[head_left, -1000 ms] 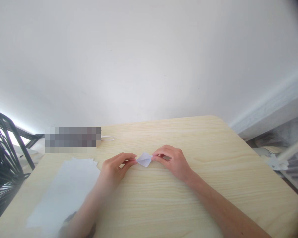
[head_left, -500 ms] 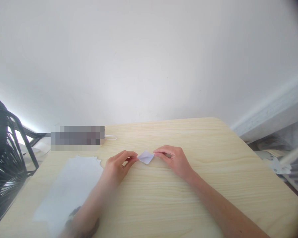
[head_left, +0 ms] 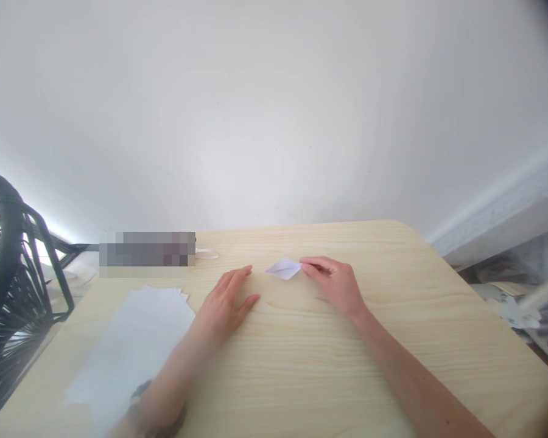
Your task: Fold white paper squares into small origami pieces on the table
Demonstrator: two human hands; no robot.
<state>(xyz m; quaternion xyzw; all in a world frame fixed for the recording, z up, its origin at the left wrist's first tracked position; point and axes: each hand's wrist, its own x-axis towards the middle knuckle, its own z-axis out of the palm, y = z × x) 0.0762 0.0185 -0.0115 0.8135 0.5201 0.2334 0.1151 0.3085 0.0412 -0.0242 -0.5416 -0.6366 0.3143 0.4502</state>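
Note:
A small piece of folded white paper (head_left: 284, 269), diamond-shaped with a crease along its middle, is pinched at its right corner by my right hand (head_left: 333, 281). The thumb and fingertips of that hand are pressed together on the corner. My left hand (head_left: 228, 302) is to the left of the folded paper, apart from it, with thumb and fingers spread and nothing between them. Beneath and left of my left forearm lies a stack of white paper sheets (head_left: 132, 347), partly covered by the arm.
The light wood-grain table (head_left: 301, 377) meets a white wall (head_left: 274, 121) at the back. A blurred-out item (head_left: 146, 249) with a white loop (head_left: 207, 253) lies at the back left. A dark woven chair (head_left: 9, 255) stands left of the table.
My left hand has let go of the folded paper's left corner and opened. My right hand has moved slightly right and away from me, carrying the folded paper with it.

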